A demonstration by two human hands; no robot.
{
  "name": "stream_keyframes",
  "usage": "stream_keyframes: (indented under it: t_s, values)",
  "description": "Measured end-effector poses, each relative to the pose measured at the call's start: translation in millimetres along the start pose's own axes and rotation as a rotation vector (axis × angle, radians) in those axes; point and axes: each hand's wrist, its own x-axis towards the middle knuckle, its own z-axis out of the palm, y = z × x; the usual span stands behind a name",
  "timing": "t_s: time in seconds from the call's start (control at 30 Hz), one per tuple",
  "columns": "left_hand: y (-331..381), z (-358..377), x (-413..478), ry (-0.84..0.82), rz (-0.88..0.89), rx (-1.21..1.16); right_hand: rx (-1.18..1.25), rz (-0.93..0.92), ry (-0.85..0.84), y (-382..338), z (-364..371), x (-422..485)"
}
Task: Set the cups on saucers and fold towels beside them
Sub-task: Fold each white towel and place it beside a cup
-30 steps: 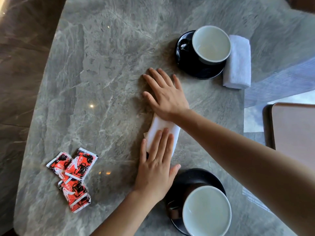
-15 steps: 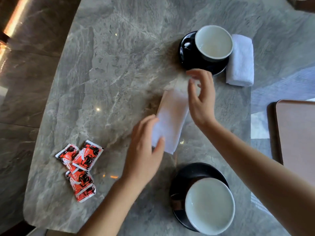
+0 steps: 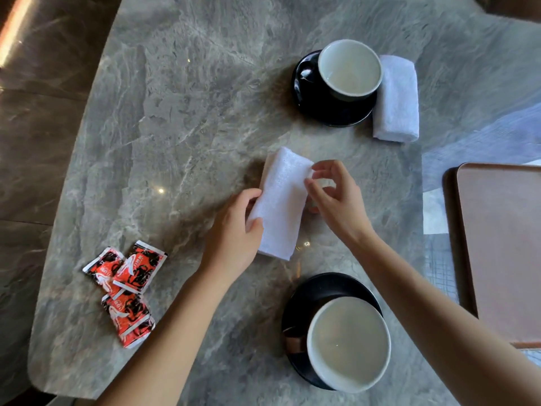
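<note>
A white folded towel (image 3: 279, 200) lies lengthwise in the middle of the grey marble table (image 3: 181, 118). My left hand (image 3: 234, 232) grips its left edge between thumb and fingers. My right hand (image 3: 333, 197) pinches its upper right edge. A near cup (image 3: 348, 344) with a white inside stands on a black saucer (image 3: 319, 288) at the front. A far cup (image 3: 349, 68) stands on another black saucer (image 3: 328, 109), with a second folded white towel (image 3: 396, 98) lying right beside it.
Three red and black sachets (image 3: 126, 285) lie near the table's front left edge. A brown tray (image 3: 503, 244) sits at the right, past the table's edge. Dark floor lies to the left.
Both hands pressed the towel flat a second ago; since then they lifted off, and the towel now lies longer and further up the table, held by its side edges.
</note>
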Motion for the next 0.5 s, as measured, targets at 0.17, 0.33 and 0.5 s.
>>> stream_keyframes:
  t_s: [0.17,0.33,0.5]
  values:
    - [2,2,2,-0.004,-0.115,-0.168,-0.029,-0.031,-0.046,-3,10,-2]
    - [5,6,7,0.014,-0.122,-0.308,0.155,0.178,-0.088,-11,12,2]
    - [13,4,13,0.043,-0.197,-0.452,0.258,0.172,-0.338,-22,11,2]
